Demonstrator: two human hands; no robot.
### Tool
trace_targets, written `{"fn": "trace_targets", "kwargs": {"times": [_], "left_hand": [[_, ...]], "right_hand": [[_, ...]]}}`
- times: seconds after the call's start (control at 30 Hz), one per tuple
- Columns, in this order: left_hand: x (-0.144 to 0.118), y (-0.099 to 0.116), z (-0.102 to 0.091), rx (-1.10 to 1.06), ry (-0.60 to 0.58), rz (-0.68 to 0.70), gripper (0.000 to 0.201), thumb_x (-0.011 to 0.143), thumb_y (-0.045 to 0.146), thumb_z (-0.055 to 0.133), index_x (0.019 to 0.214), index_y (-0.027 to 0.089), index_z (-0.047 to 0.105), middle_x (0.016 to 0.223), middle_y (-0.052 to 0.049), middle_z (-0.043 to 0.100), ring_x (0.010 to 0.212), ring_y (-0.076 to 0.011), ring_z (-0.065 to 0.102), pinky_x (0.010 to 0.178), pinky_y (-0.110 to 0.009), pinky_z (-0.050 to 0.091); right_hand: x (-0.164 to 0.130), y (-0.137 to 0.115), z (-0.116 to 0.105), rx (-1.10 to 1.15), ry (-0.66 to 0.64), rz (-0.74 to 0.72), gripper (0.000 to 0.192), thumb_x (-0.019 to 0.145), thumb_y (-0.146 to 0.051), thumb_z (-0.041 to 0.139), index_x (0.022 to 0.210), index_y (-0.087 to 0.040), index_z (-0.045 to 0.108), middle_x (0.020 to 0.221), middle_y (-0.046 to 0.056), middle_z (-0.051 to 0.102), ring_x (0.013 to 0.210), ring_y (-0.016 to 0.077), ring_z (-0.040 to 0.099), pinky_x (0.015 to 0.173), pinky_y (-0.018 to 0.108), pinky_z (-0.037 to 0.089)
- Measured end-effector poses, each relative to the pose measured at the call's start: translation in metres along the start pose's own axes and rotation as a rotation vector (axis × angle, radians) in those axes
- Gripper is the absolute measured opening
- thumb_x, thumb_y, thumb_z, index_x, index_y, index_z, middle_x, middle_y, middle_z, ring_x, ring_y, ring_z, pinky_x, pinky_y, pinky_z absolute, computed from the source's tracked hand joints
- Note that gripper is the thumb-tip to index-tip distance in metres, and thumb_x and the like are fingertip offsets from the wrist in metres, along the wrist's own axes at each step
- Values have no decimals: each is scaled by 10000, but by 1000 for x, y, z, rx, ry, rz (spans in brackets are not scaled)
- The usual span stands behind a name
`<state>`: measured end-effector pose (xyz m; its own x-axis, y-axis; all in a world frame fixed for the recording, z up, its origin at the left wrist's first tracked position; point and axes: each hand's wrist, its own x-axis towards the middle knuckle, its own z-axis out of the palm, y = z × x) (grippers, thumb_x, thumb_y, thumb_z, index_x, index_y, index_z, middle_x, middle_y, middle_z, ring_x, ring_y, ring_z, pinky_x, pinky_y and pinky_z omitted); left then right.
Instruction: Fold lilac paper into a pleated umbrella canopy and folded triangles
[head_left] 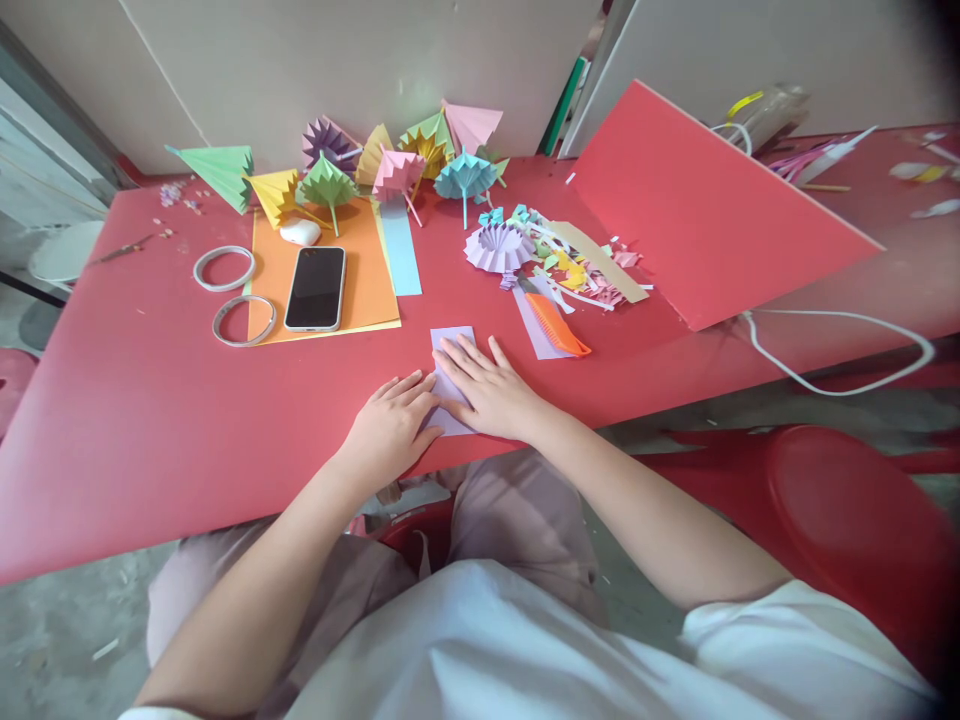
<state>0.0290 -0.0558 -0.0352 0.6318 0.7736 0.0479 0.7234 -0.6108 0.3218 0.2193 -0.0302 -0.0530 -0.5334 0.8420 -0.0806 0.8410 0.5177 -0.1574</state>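
While our forearms reach in over the near edge of the red table (135, 420), we start at its far left corner, where a green paper umbrella (217, 170) lies on its side. Just right of it, two tape rings (223, 268) sit on the bare red surface, the nearer one overlapping the left edge of an orange paper sheet (367, 285). On that sheet we have a black smartphone (316, 288) lying face up, with a small white object beside its top end. Along the far edge stands a cluster of folded paper umbrellas (397, 160) in yellow, green, purple, pink and blue.

Near the middle of the near edge, our left hand (390, 425) lies flat, fingers loosely extended, pressing on the left side of a lilac paper sheet (452, 342). Our right hand (491, 390) is also open and flat, fingers spread over the same sheet, touching the left hand's fingertips. Neither hand grips anything; both press the paper down on the table.

Right of the hands lies an orange comb-like tool (556, 325) on another lilac strip, then a purple pleated paper disc (498, 246) and a heap of paper scraps (589, 270). Further right a red board (697, 210) leans tilted, and a white cable (840, 385) loops off the near right edge.
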Motion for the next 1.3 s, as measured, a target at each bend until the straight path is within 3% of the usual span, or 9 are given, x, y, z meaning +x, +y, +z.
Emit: {"fn": "trace_targets", "kwargs": {"times": [0.2, 0.97, 1.3], "left_hand": [[0, 0, 0, 13, 17, 18, 256, 858, 301, 539, 1053, 145, 595, 1345, -110, 487, 1270, -262, 416, 1038, -426, 365], [0, 0, 1, 39, 1, 23, 270, 870, 315, 523, 1061, 134, 584, 1366, -126, 460, 1277, -270, 403, 1043, -422, 351], [0, 0, 1, 83, -13, 24, 429, 884, 343, 499, 1253, 125, 492, 1364, -109, 468, 1279, -268, 399, 1043, -422, 346]], "right_hand": [[2, 2, 0, -18, -10, -46, 747, 862, -559, 350, 1436, -110, 184, 1508, 136, 157, 1390, 269, 138, 1079, 615, 67], [3, 3, 3, -36, 3, -62, 751, 870, -598, 259, 1436, -110, 186, 1503, 134, 179, 1386, 277, 156, 1070, 626, 86], [4, 2, 1, -25, -4, -62, 740, 864, -574, 315, 1437, -124, 189, 1503, 129, 180, 1388, 271, 150, 1072, 625, 74]]}}
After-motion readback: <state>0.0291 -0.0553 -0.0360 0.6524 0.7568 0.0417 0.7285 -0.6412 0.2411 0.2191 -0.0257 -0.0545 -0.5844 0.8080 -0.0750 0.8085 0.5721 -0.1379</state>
